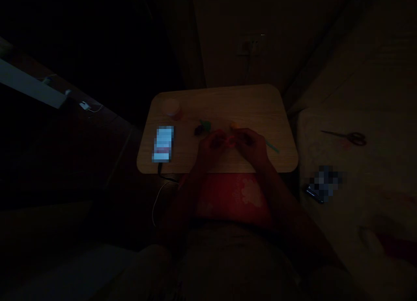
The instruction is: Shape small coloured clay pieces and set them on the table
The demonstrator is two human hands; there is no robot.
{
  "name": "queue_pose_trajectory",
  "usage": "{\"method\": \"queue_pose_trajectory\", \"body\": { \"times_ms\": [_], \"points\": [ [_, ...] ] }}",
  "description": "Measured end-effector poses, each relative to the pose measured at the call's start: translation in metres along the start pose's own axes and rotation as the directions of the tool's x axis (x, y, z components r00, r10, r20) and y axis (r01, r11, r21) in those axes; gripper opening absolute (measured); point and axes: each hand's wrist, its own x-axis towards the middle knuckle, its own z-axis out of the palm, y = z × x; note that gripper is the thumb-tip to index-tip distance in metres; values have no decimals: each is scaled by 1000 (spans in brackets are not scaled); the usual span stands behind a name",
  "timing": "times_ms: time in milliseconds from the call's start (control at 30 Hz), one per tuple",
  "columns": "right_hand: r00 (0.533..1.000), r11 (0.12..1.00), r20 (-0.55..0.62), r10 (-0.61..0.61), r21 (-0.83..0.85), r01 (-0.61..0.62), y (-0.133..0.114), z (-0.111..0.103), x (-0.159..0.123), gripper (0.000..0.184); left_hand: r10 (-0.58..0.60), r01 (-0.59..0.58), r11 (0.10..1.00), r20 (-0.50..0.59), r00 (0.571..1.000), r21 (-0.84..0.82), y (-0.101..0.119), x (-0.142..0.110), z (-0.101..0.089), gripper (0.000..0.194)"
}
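The room is very dim. Over the middle of a small wooden table [182, 166], my left hand [207, 150] and my right hand [254, 148] come close together. Both have curled fingers closed on a small red looped piece [230, 140], whose exact kind is too dark to make out. Just beyond my left hand lie a dark round lump [198, 130] and a small green piece [206, 125]. A yellow-orange bit [233, 124] shows behind my right fingertips. To the right of my right hand lies a thin green strip [273, 146], partly hidden by the hand.
A lit phone [163, 143] with a cable lies at the table's left, below a round tub [172, 107]. Scissors [353, 137] and a second phone-like device [324, 183] rest on the pale surface at right. A wall socket [250, 45] is behind the table.
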Motion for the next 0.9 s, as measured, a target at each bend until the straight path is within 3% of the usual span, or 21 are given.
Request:
{"method": "queue_pose_trajectory", "body": {
  "times_ms": [200,433,567,700,800,900],
  "points": [
    [1000,1000,22,17,-5,-17,-4,-1,1,23,141,-158,970,102,985,187,-1,2,2,41],
    [997,995,72,30,97,-37,-2,-2,1,32,135,-139,970,32,990,199,2,0,-2,35],
    [985,996,169,27,85,-42,-2,-1,0,38,184,-193,951,58,981,243,9,1,-2,29],
    [986,998,161,34,37,-40,1,-2,-1,40,236,-255,929,103,966,268,12,3,-1,37],
    [987,998,156,38,36,-45,2,-2,-2,39,285,-319,898,153,946,302,10,2,-1,31],
    [986,998,161,47,41,-54,1,-2,-2,35,282,-302,892,108,953,336,8,1,1,26]
  ]
}}
